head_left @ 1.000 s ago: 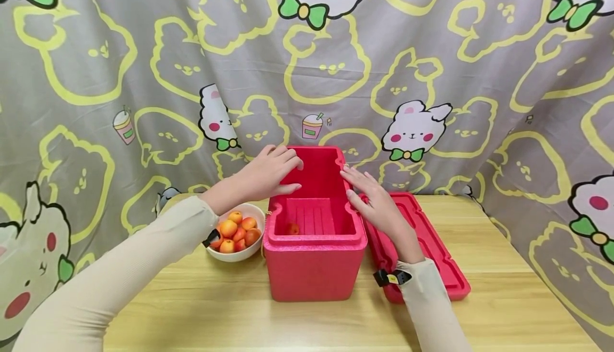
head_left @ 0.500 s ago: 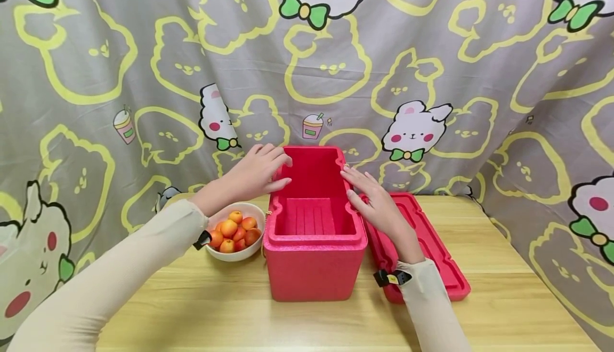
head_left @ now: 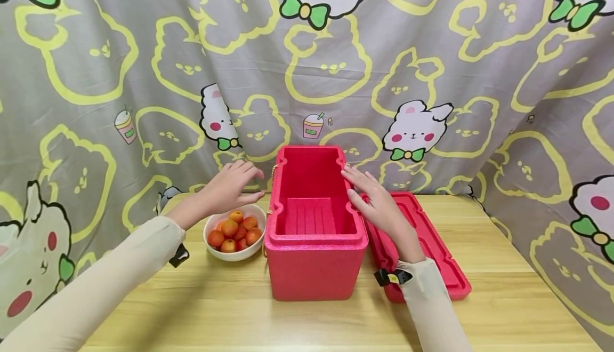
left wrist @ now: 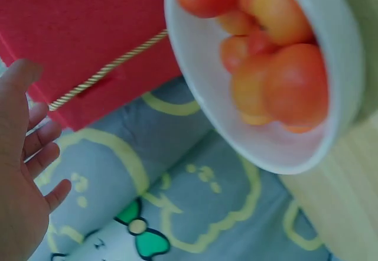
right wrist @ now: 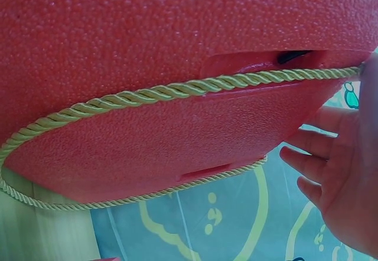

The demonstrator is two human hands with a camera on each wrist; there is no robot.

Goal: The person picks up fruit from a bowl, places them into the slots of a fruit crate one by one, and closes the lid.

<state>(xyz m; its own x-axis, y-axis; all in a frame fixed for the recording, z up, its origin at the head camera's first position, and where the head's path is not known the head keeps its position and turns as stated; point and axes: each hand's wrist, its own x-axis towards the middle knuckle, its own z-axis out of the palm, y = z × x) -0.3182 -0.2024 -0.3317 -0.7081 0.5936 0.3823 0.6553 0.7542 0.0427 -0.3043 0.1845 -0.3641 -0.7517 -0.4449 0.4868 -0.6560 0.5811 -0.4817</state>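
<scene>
Near the white bowl [head_left: 234, 256] of orange fruit [head_left: 230, 228], your left hand [head_left: 229, 184], relaxed and empty, has withdrawn from the red box [head_left: 288, 272]; one release appears complete. A piece glimpsed inside a second ago is now unseen, presumably behind the front wall [head_left: 326, 274]. Your right hand [head_left: 378, 205], fingers extended, grasps nothing; its contact at the right rim [head_left: 355, 220] is unclear.

the bowl [left wrist: 348, 66] is cropped by the left wrist view's top edge (some of its fruit [left wrist: 295, 87] too).

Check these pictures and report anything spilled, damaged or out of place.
Nothing stands out. The fruit sits inside the bowl, the red box stands upright, and its lid lies beside it. No spill or damage shows, though the box's near inside is hidden.
</scene>
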